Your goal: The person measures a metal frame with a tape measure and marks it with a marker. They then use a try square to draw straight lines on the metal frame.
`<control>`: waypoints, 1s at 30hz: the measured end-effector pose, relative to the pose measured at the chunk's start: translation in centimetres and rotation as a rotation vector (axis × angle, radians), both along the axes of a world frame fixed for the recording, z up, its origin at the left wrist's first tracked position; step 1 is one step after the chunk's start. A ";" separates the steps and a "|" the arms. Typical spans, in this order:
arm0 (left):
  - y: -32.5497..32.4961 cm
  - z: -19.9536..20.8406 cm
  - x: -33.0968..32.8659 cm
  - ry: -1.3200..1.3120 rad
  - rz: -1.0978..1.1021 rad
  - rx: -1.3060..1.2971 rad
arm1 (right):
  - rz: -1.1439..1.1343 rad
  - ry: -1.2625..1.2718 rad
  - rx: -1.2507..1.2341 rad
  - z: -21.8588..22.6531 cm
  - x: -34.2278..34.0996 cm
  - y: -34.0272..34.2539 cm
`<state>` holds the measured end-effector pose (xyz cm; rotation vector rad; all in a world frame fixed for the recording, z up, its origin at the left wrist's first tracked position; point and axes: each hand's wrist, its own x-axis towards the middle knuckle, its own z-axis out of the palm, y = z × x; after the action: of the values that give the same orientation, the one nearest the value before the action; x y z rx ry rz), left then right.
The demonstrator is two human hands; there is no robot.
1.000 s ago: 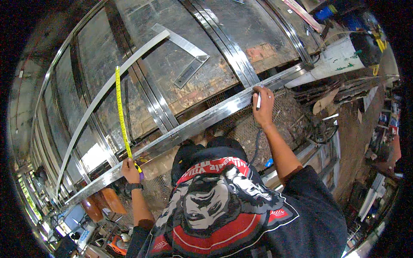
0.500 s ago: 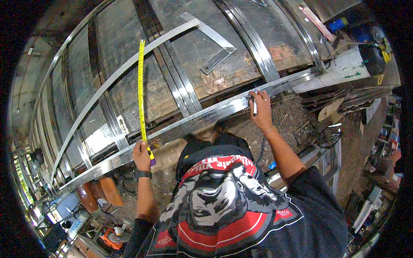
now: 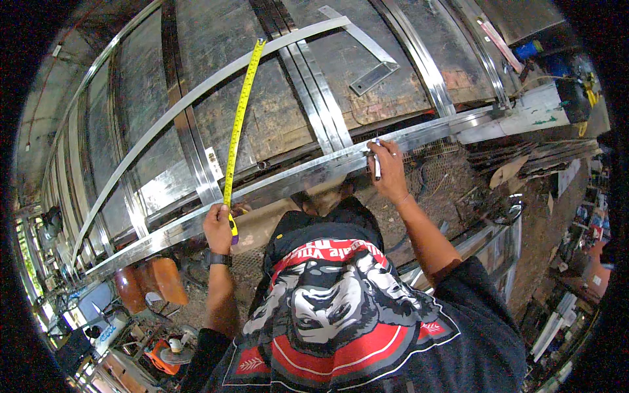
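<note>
Holding a tape measure (image 3: 234, 226) in the left grip (image 3: 217, 228) and a white marker (image 3: 377, 170) in the right grip (image 3: 389, 171), both along a long metal bar (image 3: 288, 175).
Closed around the case on the left, with the yellow blade (image 3: 240, 118) drawn out across the dark table (image 3: 213, 123) to a long flat strip (image 3: 196, 95); closed around the marker farther right, at the bar's upper edge, with a metal square (image 3: 373, 77) lying beyond, near the strip's right end.
</note>
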<state>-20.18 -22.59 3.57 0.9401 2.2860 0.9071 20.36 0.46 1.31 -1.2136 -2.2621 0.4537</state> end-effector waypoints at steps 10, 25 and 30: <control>-2.4 0.1 -4.2 0.095 -0.129 -0.062 | -0.090 -0.099 0.082 -0.9 -1.5 -1.3; 4.9 -2.4 -7.7 0.320 -0.680 -0.125 | -0.121 0.002 0.083 -1.3 -6.1 -0.4; 4.4 -3.7 -7.4 0.329 -0.642 -0.104 | -0.067 -0.037 -0.002 -2.6 -5.9 1.4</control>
<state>-27.62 -18.20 -0.09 1.7333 2.0284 0.3705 14.46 1.85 -1.30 -1.3046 -2.2442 0.4111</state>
